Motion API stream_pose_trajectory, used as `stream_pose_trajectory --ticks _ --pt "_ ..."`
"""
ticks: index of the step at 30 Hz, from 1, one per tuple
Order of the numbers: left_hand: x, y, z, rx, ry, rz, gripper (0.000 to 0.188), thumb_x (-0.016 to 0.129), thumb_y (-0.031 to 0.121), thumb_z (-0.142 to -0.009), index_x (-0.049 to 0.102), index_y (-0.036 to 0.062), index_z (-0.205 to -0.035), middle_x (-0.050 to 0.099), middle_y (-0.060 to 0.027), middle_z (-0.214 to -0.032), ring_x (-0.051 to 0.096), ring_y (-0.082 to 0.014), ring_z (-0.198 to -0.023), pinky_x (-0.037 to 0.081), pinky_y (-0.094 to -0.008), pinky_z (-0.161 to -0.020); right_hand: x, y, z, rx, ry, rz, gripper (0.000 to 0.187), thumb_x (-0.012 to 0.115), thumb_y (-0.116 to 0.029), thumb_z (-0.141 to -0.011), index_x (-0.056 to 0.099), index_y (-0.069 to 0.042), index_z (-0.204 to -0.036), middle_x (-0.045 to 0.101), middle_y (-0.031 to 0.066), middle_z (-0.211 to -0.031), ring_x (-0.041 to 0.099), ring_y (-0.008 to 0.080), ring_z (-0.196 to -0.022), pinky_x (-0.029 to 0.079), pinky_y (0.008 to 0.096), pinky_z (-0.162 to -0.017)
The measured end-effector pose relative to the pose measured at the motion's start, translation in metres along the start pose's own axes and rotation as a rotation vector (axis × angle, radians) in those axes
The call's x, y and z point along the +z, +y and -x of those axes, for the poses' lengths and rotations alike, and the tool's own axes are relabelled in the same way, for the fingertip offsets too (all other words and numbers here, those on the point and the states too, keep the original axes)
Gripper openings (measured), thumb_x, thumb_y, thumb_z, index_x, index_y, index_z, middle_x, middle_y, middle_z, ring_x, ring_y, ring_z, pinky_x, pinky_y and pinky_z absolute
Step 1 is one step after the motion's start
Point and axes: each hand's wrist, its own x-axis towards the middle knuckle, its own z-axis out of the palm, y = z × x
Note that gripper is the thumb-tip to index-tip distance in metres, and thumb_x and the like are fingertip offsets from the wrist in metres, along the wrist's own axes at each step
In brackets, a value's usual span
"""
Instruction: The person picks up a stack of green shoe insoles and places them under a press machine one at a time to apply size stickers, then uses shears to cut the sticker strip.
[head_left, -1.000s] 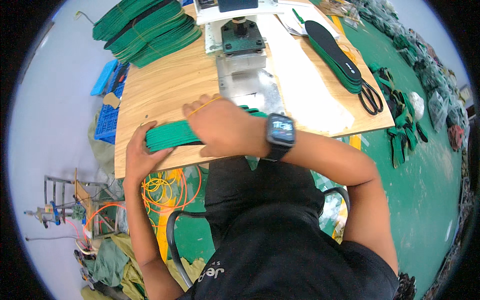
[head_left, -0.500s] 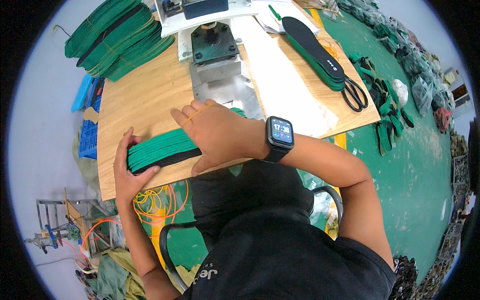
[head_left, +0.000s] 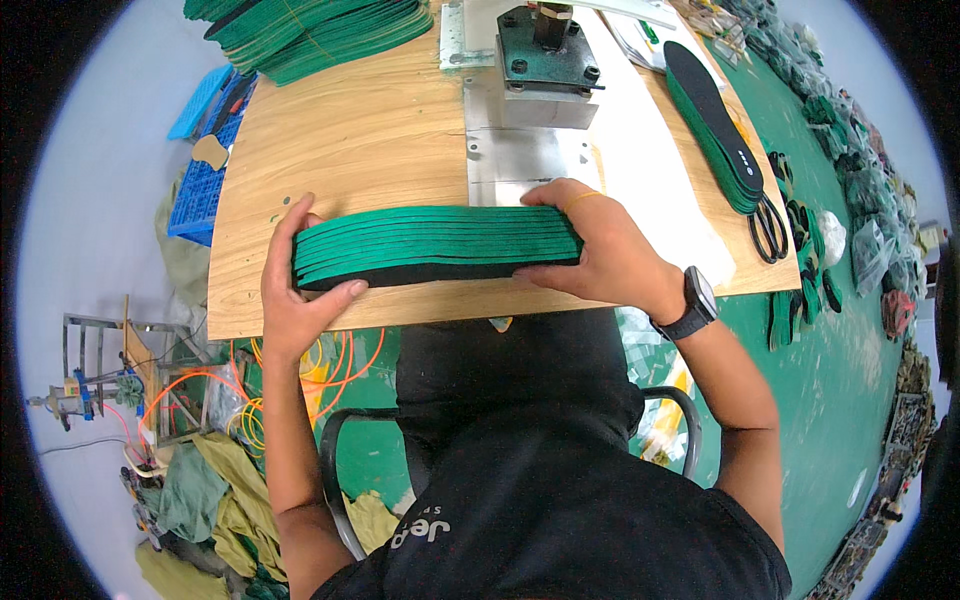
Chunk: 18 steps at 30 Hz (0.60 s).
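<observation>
A stack of green insoles (head_left: 430, 240) with a black one on its near side is held on edge between my two hands at the table's front edge. My left hand (head_left: 292, 300) is wrapped round the left end, its thumb on the near black face. The right end is gripped by my right hand (head_left: 620, 250), with the thumb on the near side and the fingers over the far side. A thin yellow rubber band (head_left: 580, 199) shows on my right hand. Just beyond the stack lies the metal base plate (head_left: 525, 155) of a press (head_left: 548, 65).
Another insole stack (head_left: 712, 130) lies at the right with black-handled scissors (head_left: 768, 230) by it. More bundled insoles (head_left: 320, 40) are at the far left. A blue crate (head_left: 205, 195) stands beside the wooden table (head_left: 350, 140). Orange and yellow hoses (head_left: 340, 375) hang below; chair arms flank me.
My right hand has moved from over the stack's middle to its right end, uncovering the stack. The view has shifted, so the table and press sit lower and farther right.
</observation>
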Motion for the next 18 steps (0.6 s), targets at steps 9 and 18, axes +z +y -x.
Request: stream_pose_trajectory --ticks 9,18 --pt "0.000 -0.003 0.008 -0.023 0.041 -0.030 0.055 0.082 0.011 -0.059 0.055 0.0016 -0.107 0.058 -0.0114 -0.106 0.055 -0.0209 -0.100 0.043 -0.0327 -0.089 0.014 0.009 0.008 0.048 0.125 -0.176 0.066 0.083 -0.030 -0.064 0.053 0.001 -0.114 0.058 0.0199 -0.104 0.057 0.0369 -0.097 0.047 0.0380 -0.084" --pt "-0.001 -0.014 0.002 0.144 0.015 -0.002 0.061 0.079 0.021 -0.060 0.054 -0.0012 -0.111 0.057 -0.0152 -0.106 0.056 -0.0254 -0.099 0.043 -0.0356 -0.089 0.014 0.010 0.006 -0.068 0.124 -0.163 0.065 0.082 -0.021 -0.065 0.049 0.000 -0.116 0.054 0.0172 -0.106 0.055 0.0335 -0.096 0.046 0.0363 -0.083"
